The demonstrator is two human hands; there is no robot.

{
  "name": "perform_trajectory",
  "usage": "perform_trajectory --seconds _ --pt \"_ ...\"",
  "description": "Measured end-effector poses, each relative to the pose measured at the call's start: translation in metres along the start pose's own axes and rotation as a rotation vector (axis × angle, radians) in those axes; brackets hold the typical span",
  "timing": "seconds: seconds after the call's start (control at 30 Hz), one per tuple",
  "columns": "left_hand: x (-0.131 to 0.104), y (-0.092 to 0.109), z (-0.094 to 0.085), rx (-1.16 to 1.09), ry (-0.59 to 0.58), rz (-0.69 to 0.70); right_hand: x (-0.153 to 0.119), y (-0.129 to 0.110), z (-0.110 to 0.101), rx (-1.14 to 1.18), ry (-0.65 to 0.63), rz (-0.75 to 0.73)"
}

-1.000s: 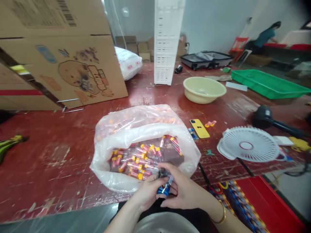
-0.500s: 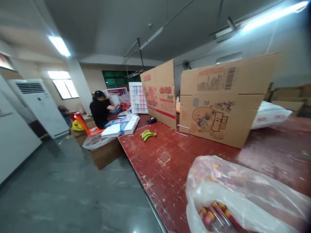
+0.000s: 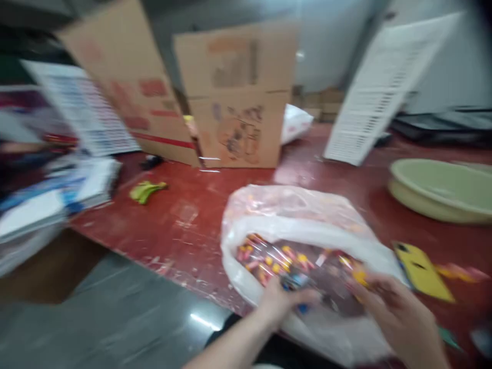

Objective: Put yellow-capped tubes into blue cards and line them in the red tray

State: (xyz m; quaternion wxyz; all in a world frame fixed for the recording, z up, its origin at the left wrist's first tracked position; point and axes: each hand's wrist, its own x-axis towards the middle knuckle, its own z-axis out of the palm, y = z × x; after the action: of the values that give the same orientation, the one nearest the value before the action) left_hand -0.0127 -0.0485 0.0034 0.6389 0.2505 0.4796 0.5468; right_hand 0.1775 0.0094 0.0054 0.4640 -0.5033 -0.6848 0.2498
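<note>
A white translucent plastic bag (image 3: 284,225) lies open on the red table, with many small yellow-capped tubes (image 3: 277,259) inside. At the bag's near side is my left hand (image 3: 279,302), thumb stretched across and fingers bent; something small, blue and silvery shows between them, too blurred to name. Over the right part of the opening, my right hand (image 3: 400,312) has its fingers curled together. A yellow-capped piece (image 3: 360,278) shows at its fingertips, apparently pinched there. Motion smears both hands.
Cardboard boxes (image 3: 238,128) stand behind the bag. Bananas (image 3: 146,190) lie to the left, near stacked white sheets (image 3: 96,179). On the right are a yellow phone-like object (image 3: 423,271), a pale green basin (image 3: 442,202) and a leaning white slotted panel (image 3: 388,92).
My view has swung right and down, bringing the bag's opening to the middle. Both my hands have come into view at the bag; the seated person at the far left is now blurred.
</note>
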Motion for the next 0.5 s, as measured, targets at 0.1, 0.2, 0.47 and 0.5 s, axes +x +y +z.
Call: perform_trajectory --seconds 0.1,0.2,0.47,0.5 --pt "0.013 0.001 0.004 -0.041 -0.035 -0.047 0.001 -0.006 -0.014 0.185 0.026 0.046" --pt "0.02 0.002 0.004 -0.035 -0.004 -0.098 0.008 -0.018 -0.005 0.344 0.101 0.005" --pt "0.023 -0.005 0.004 0.03 0.034 -0.075 0.008 -0.035 0.005 0.253 -0.048 -0.092" --pt "0.023 -0.006 0.004 0.031 0.029 -0.063 0.008 -0.035 0.005 0.249 -0.074 -0.074"
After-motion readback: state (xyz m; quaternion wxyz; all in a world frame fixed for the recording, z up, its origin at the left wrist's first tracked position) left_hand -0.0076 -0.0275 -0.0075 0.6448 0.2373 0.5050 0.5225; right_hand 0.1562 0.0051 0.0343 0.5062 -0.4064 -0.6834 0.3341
